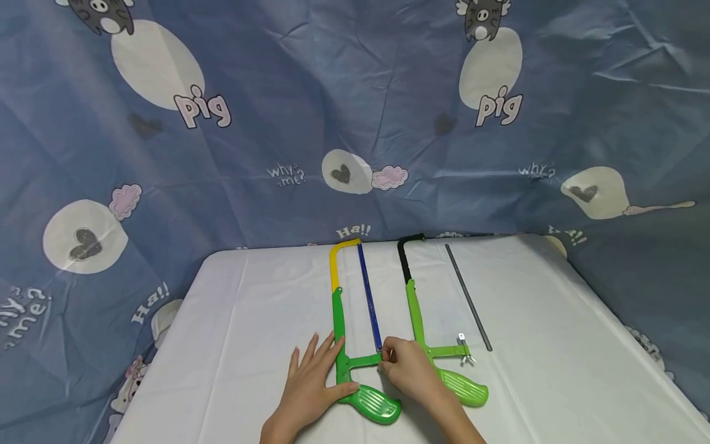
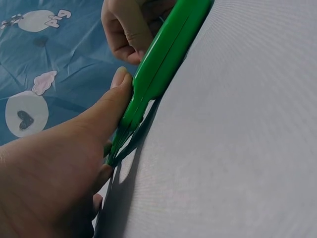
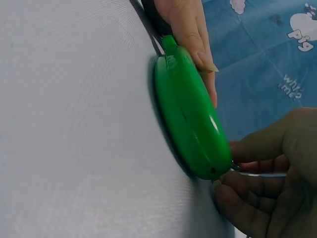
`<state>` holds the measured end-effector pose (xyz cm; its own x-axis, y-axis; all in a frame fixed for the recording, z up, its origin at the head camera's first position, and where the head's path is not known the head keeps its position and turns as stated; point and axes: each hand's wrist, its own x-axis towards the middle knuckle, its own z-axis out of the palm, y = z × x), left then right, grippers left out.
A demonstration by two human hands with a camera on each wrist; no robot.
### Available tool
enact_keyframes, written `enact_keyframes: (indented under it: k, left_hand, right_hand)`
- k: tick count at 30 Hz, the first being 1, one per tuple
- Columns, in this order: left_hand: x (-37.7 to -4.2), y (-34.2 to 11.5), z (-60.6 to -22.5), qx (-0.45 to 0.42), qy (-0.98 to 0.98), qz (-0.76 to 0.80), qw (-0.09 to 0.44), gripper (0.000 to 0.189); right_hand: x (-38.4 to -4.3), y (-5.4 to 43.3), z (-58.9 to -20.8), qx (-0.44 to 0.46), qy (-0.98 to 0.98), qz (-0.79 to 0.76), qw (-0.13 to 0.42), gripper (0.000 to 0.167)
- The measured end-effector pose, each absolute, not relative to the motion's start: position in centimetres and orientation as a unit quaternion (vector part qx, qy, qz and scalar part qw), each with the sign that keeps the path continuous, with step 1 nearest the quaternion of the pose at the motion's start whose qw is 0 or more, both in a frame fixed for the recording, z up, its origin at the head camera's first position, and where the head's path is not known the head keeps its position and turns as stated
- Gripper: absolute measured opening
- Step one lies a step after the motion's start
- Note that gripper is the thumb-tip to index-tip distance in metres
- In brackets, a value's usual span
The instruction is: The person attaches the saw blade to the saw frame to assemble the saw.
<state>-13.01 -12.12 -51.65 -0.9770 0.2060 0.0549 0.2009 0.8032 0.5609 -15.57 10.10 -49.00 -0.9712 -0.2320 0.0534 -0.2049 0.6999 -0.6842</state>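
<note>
A hacksaw (image 1: 341, 320) with a green-and-yellow frame lies on the white table, its blue blade (image 1: 368, 296) running along the open side. My left hand (image 1: 310, 385) rests over the frame with fingers spread, the thumb on the green handle (image 1: 378, 405). In the left wrist view that thumb lies along the handle (image 2: 163, 54). At the end of the frame's short arm (image 1: 363, 361), my right hand (image 1: 410, 370) pinches with curled fingers. A small metal fitting (image 3: 235, 166) shows by its thumb in the right wrist view; the fingers hide most of it.
Just right of my right hand lies a second hacksaw (image 1: 415, 308), light green and black, with a wing nut (image 1: 468, 359) on its arm. A loose grey blade (image 1: 468, 299) lies beyond it. Blue printed cloth (image 1: 388, 123) hangs behind the table (image 1: 266, 302).
</note>
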Motion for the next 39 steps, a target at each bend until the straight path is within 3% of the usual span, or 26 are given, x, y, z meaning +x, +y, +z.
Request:
enact_keyframes:
  k: [22, 31, 39]
  left_hand:
    - [-13.3, -11.9, -50.1, 0.086, 0.948, 0.305, 0.027, 0.085]
    - [-14.0, -10.9, -49.8, 0.076, 0.953, 0.294, 0.004, 0.079]
    - [-14.7, -9.5, -49.2, 0.099, 0.952, 0.288, -0.005, 0.079]
  right_hand:
    - [-15.3, 11.2, -48.1, -0.154, 0.917, -0.369, 0.023, 0.006]
    - [-15.4, 12.1, -47.9, -0.162, 0.914, -0.370, -0.034, 0.022]
    - [-15.5, 13.2, -47.6, -0.108, 0.914, -0.384, -0.067, 0.031]
